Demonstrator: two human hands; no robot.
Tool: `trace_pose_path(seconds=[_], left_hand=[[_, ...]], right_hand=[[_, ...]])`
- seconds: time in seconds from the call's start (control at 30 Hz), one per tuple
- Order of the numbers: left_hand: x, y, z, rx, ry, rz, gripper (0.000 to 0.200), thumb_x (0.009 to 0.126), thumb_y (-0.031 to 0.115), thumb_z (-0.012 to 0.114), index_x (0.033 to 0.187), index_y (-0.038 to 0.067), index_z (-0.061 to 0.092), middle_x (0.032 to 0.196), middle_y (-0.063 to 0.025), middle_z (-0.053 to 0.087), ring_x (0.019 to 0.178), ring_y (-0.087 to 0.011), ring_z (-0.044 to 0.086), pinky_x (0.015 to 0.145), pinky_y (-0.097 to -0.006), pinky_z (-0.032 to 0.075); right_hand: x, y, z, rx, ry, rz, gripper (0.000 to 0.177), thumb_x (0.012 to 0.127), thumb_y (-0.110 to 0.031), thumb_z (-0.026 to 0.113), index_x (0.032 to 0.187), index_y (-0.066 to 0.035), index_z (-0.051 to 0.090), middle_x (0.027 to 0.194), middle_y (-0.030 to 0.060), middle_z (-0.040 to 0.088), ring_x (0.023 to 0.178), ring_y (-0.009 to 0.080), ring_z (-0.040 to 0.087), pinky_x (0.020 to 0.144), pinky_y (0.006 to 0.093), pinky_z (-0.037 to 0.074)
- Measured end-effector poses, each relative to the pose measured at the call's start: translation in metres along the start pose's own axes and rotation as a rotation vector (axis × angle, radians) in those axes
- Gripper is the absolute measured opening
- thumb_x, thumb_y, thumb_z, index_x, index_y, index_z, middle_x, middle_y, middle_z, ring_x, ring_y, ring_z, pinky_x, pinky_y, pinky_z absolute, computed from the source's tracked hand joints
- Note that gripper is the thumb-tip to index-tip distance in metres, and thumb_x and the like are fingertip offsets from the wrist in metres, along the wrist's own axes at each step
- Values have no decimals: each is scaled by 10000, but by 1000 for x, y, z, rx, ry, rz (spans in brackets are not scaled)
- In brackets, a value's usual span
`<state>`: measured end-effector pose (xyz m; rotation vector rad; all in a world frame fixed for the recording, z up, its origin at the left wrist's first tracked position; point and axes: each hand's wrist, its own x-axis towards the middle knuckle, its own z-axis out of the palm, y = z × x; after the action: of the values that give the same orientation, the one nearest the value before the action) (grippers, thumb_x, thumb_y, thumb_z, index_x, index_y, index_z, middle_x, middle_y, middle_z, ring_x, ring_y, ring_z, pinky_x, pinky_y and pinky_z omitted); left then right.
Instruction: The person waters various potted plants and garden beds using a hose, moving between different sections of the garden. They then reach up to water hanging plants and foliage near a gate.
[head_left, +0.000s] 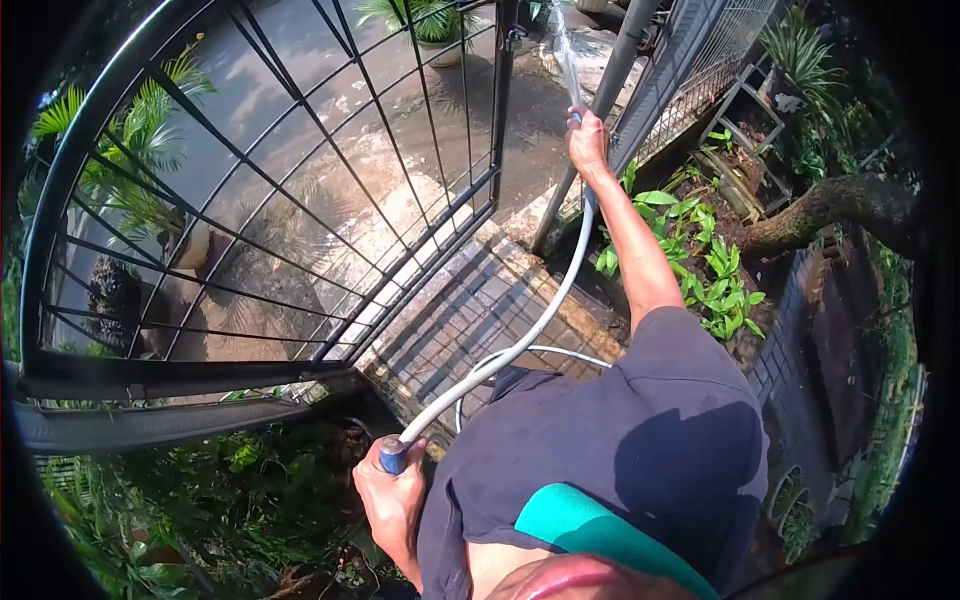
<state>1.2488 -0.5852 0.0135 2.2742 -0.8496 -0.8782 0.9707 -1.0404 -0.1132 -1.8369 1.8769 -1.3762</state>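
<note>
My right hand (588, 142) stretches forward, closed around the front end of a pale grey garden hose (545, 318). A jet of water (566, 50) sprays out ahead of it, with a bit of blue showing near the thumb. Lower left, my left hand (392, 500) is closed where the hose runs down to it. A short blue piece with a round, brownish-grey end (392, 456) sticks up from this fist; what it belongs to is hidden. Between the hands the hose bends in a long curve, and a thinner pale loop shows behind it.
A black metal gate (505, 110) stands swung at the left, over wet, tiled steps (470, 290). A grey post (622, 62) and mesh fence rise beside my right hand. Leafy plants (715, 280) and a thick branch (835, 212) lie to the right. Potted palms stand beyond the gate.
</note>
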Motion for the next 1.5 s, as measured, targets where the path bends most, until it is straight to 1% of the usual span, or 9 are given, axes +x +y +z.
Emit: trace_pose_path(seconds=[0.27,0.43,0.8,0.87,1.13,1.17,1.27,1.3,1.5], left_hand=[[-4,-3,0,21,-4,-22,213,720,152,722,811,-27,649,568,-71,534,557,-125,470,557,-313,423],[-22,-21,-11,12,38,34,219,716,159,723,804,-23,640,574,-122,547,538,-171,481,572,-338,437],[-69,-45,-23,-44,106,-26,168,725,96,713,821,-23,644,585,-116,559,546,-159,499,574,-325,443],[-75,-51,-23,-46,94,1,215,746,124,714,868,-37,639,612,-177,586,525,-206,520,576,-342,452],[-95,-47,-14,-101,125,-34,153,737,64,710,842,-21,639,611,-103,580,573,-122,498,588,-293,439],[-96,-49,-13,-95,123,-1,178,751,62,703,870,-42,623,617,-166,580,546,-170,504,577,-317,448],[-98,-47,-9,-112,104,0,171,754,67,705,866,-34,625,622,-155,586,557,-151,505,577,-313,449],[-98,-45,-8,-113,105,-8,166,752,68,708,860,-29,627,619,-136,582,564,-143,502,581,-305,444],[-100,-38,2,-101,129,23,158,746,75,720,844,-14,634,608,-95,576,568,-135,501,586,-293,435]], right_hand=[[1,-15,-8,-10,-64,76,217,828,-114,560,1026,-82,641,790,214,652,797,369,655,703,433,479],[-5,-22,-16,-78,-18,-63,237,782,-104,531,985,-74,651,806,224,656,811,386,644,730,432,480],[13,-33,-28,-57,-57,6,268,749,-163,566,977,-123,700,846,177,686,804,321,668,747,378,506],[15,-36,-33,-88,-59,-46,259,749,-165,566,964,-126,705,850,174,687,807,320,668,750,371,509],[42,-17,-37,-69,-31,-29,231,748,-196,557,899,-155,727,734,123,690,705,259,677,693,354,521],[46,-15,-37,-50,-6,-50,219,735,-200,568,875,-149,729,735,118,690,724,257,679,706,350,520],[51,-11,-45,-18,-26,-126,169,794,-98,620,948,-99,689,632,61,640,522,143,635,418,291,460],[52,-12,-52,143,-73,-41,176,795,-92,618,957,-96,685,621,56,631,525,147,637,397,295,452],[59,-19,-68,209,-89,21,189,821,-97,590,992,-78,669,617,69,628,458,129,579,356,271,407]])
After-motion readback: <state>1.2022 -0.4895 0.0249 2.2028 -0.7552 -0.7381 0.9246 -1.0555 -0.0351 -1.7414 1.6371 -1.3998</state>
